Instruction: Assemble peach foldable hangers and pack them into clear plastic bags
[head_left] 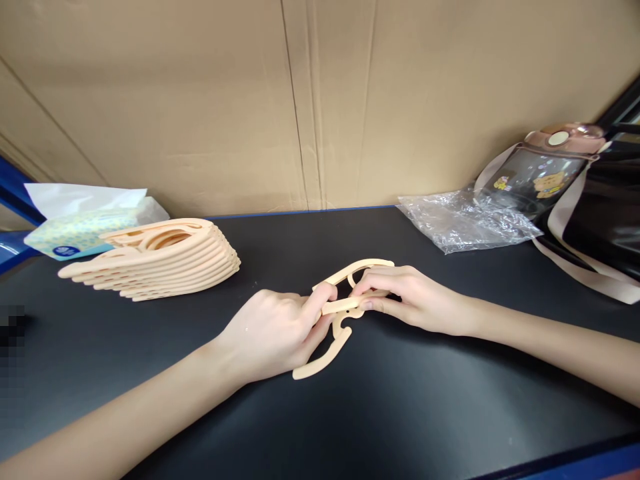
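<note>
both hands have their grip closed on one pale cream plastic piece (pixel 343 306), shaped like a small hanger with curved arms, near the middle of the tabletop (pixel 400 413). the left hand (pixel 280 327) grasps it from its left, the index finger bent over the end of a short bar; the other fingertips are partly hidden. the right hand (pixel 420 300) pinches the opposite end, thumb against the bar and fingers over the far side. one curved arm (pixel 323 360) of the piece sticks out toward the near edge, just beside the left hand's fingers, and another (pixel 350 268) arches behind the bar. whether the piece touches the black surface is hard to tell.

to the left, well apart from the hands, a stack of matching pieces (pixel 175 260) lies nested, its layers fanned slightly. just behind it is a tissue pack (pixel 75 230) with a white sheet pulled up. at the far right, a crumpled clear plastic bag (pixel 465 220) lies beside a tilted bottle (pixel 545 170) with a brownish lid, bear print and beige strap (pixel 595 277). brown cardboard (pixel 200 100) stands along the back.
</note>
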`<action>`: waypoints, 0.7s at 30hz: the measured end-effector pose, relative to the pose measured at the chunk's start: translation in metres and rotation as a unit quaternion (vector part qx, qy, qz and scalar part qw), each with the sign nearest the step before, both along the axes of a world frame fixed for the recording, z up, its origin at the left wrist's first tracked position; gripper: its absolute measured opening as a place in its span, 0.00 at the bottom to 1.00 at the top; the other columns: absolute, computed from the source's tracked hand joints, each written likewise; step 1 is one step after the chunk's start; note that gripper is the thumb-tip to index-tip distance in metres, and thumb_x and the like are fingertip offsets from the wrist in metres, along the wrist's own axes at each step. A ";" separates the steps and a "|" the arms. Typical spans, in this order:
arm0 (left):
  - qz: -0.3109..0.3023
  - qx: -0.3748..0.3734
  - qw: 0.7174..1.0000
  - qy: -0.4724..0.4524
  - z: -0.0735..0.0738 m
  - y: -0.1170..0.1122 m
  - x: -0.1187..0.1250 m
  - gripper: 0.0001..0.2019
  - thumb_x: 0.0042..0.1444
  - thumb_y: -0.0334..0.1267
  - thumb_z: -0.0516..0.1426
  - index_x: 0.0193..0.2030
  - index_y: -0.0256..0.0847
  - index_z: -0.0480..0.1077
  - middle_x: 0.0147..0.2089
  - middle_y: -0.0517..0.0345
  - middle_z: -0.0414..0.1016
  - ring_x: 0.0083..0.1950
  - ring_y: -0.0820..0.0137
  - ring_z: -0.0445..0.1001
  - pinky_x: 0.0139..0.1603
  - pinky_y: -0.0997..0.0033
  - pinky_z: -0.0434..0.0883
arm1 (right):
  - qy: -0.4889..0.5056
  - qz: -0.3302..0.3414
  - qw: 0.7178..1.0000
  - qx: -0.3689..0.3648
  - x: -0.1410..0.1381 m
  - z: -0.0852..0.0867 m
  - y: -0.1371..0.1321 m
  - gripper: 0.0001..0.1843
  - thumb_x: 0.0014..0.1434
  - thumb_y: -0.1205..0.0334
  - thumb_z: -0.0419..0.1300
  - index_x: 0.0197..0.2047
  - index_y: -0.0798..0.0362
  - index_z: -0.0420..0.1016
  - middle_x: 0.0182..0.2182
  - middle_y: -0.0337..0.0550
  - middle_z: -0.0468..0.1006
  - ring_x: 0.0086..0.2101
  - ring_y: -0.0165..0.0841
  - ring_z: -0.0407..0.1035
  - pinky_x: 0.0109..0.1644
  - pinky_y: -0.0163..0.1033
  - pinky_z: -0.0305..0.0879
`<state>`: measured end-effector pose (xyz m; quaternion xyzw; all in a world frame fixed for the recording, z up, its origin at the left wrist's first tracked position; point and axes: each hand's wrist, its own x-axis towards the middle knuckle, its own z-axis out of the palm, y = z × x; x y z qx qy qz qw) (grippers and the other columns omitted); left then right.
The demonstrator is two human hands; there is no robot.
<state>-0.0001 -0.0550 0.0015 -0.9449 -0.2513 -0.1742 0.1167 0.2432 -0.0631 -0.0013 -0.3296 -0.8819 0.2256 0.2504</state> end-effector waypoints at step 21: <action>0.030 -0.069 0.997 -0.024 0.000 0.003 0.000 0.05 0.67 0.38 0.48 0.40 0.41 0.61 0.19 0.71 0.66 0.16 0.75 0.65 0.18 0.76 0.50 | -0.026 -0.014 0.995 0.093 -0.001 0.001 -0.004 0.10 0.69 0.62 0.50 0.44 0.53 0.73 0.35 0.43 0.73 0.36 0.32 0.68 0.41 0.37 0.63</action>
